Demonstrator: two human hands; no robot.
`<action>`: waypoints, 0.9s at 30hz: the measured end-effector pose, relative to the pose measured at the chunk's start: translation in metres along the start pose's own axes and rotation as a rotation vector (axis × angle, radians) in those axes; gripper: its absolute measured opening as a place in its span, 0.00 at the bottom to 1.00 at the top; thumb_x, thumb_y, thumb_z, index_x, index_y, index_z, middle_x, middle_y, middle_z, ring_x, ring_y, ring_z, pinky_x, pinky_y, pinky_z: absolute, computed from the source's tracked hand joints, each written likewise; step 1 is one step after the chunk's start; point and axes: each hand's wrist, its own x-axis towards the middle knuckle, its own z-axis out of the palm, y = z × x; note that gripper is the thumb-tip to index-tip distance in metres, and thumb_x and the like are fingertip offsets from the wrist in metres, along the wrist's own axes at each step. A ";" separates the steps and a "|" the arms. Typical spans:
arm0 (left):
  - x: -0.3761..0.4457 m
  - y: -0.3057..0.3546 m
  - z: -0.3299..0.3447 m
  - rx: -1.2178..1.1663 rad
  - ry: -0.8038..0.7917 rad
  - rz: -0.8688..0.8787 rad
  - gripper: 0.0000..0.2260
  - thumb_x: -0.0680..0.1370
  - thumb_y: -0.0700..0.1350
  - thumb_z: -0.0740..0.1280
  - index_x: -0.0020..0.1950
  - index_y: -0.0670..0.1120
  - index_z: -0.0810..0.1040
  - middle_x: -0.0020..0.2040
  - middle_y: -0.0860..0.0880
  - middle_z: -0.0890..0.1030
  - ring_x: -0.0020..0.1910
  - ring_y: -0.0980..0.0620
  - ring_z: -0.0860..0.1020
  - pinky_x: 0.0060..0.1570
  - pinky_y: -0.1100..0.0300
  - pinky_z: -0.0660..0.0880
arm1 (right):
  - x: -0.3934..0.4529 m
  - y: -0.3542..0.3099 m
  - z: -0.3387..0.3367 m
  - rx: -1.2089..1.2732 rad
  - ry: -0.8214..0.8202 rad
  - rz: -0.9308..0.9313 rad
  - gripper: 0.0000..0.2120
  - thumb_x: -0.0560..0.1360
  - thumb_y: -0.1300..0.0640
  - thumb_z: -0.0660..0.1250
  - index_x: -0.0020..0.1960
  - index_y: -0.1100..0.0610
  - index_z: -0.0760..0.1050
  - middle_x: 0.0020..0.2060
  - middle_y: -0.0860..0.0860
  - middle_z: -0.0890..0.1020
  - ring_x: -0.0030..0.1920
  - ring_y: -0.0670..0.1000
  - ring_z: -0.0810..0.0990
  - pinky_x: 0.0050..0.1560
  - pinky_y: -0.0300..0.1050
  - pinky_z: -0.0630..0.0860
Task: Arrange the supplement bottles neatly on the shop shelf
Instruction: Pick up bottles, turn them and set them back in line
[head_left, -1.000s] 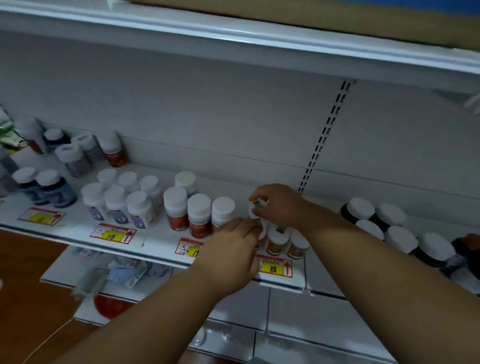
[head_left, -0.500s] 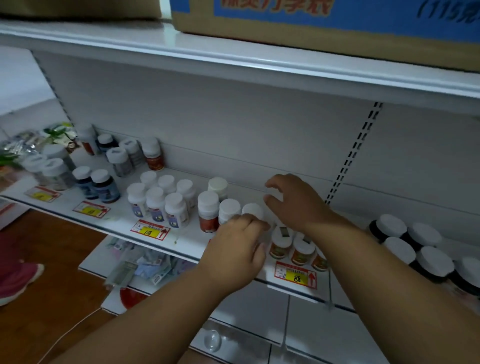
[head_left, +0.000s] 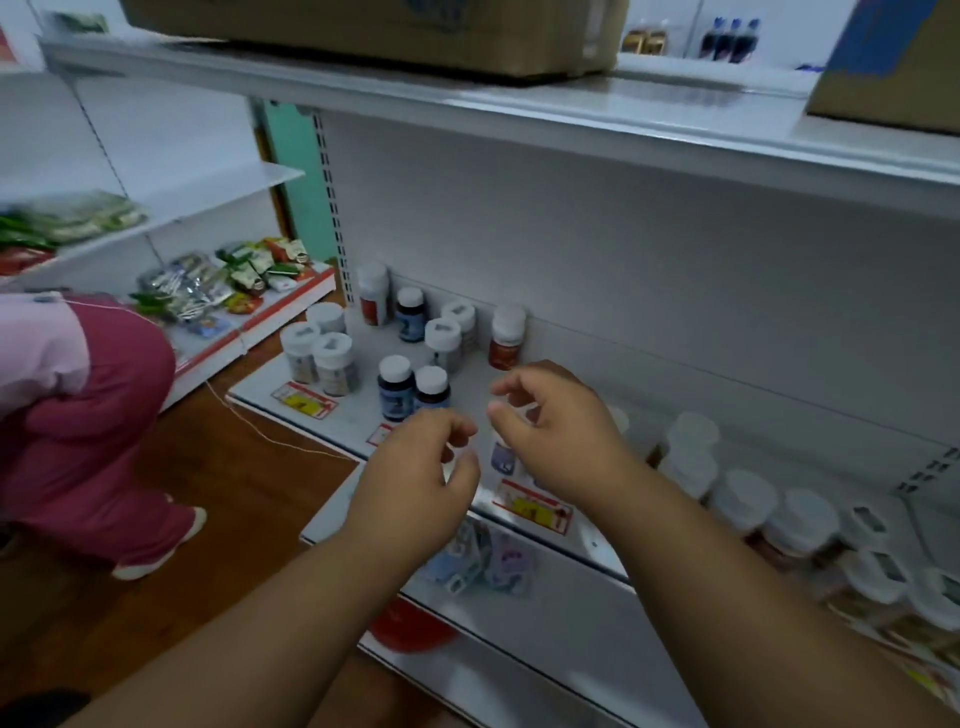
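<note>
White-capped supplement bottles stand on the white shop shelf (head_left: 332, 415). Two dark blue bottles (head_left: 410, 387) sit just beyond my hands, a red-labelled bottle (head_left: 506, 338) stands by the back wall, and pale bottles (head_left: 319, 353) cluster at the shelf's left end. A row of white-capped bottles (head_left: 748, 499) runs off to the right. My left hand (head_left: 415, 478) hovers over the shelf's front edge, fingers loosely curled, holding nothing. My right hand (head_left: 556, 426) hangs beside it with fingers loosely bent and empty, partly hiding a blue-labelled bottle (head_left: 503, 457).
A person in pink trousers (head_left: 78, 415) crouches at the left on the wooden floor. Snack packets (head_left: 218, 280) fill a neighbouring low shelf. Cardboard boxes (head_left: 363, 31) sit on the shelf overhead. Yellow price tags (head_left: 535, 506) line the front edge; packets (head_left: 478, 564) lie on the shelf below.
The view has swung left along the shelf. Both hands have lifted off the small bottles near the price tag and now hover empty over the shelf's left part.
</note>
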 end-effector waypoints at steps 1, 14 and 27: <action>0.005 -0.010 -0.009 0.008 0.001 0.003 0.07 0.77 0.49 0.66 0.55 0.54 0.76 0.46 0.59 0.74 0.44 0.59 0.73 0.42 0.61 0.71 | 0.008 -0.003 0.008 -0.008 -0.001 0.008 0.07 0.75 0.47 0.66 0.52 0.46 0.76 0.48 0.43 0.75 0.46 0.41 0.74 0.45 0.39 0.71; 0.081 -0.069 -0.019 0.023 -0.105 0.099 0.06 0.76 0.46 0.67 0.52 0.52 0.78 0.45 0.55 0.76 0.44 0.55 0.73 0.43 0.64 0.68 | 0.186 0.069 0.040 -0.466 -0.192 0.341 0.28 0.76 0.47 0.65 0.73 0.54 0.63 0.68 0.60 0.66 0.64 0.61 0.71 0.62 0.49 0.70; 0.129 -0.104 -0.035 -0.048 -0.214 0.242 0.15 0.75 0.48 0.68 0.61 0.49 0.74 0.56 0.51 0.75 0.55 0.51 0.73 0.52 0.61 0.68 | 0.162 0.037 0.046 -0.236 0.243 0.257 0.09 0.73 0.55 0.67 0.50 0.56 0.71 0.46 0.53 0.78 0.46 0.53 0.77 0.45 0.48 0.74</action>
